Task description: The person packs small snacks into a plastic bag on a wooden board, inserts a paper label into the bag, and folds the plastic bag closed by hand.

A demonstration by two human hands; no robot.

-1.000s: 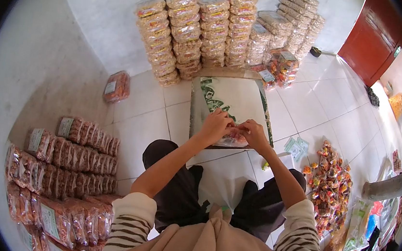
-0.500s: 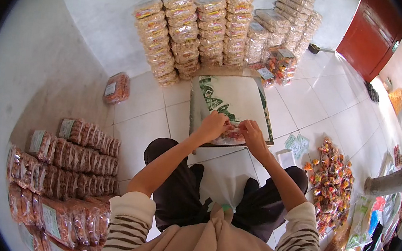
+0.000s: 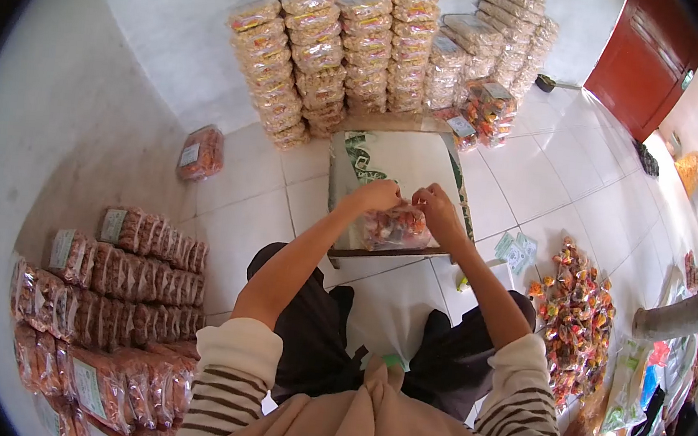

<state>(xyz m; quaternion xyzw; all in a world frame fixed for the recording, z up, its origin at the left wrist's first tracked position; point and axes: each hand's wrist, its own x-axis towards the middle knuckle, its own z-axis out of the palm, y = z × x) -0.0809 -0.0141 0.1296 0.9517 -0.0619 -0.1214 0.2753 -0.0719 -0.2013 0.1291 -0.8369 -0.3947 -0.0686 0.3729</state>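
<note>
A clear plastic bag [image 3: 397, 229] with reddish-orange pieces inside lies at the near edge of a low table [image 3: 422, 159] with a white and green patterned top. My left hand [image 3: 380, 196] pinches the bag's upper edge from the left, its fingers closed. Close beside it, my right hand [image 3: 436, 205] grips the same edge from the right, also closed. The plastic between the fingertips is mostly hidden by my hands.
Tall stacks of packaged snacks [image 3: 315, 42] line the back wall. Labelled packs [image 3: 118, 305] are piled at left. Small wrapped pieces [image 3: 578, 324] form a heap at right, near paper labels [image 3: 516, 253] and a white box [image 3: 495, 274].
Both hands have moved slightly away from me and up, still at the bag's edge. More of the filled bag now shows below them.
</note>
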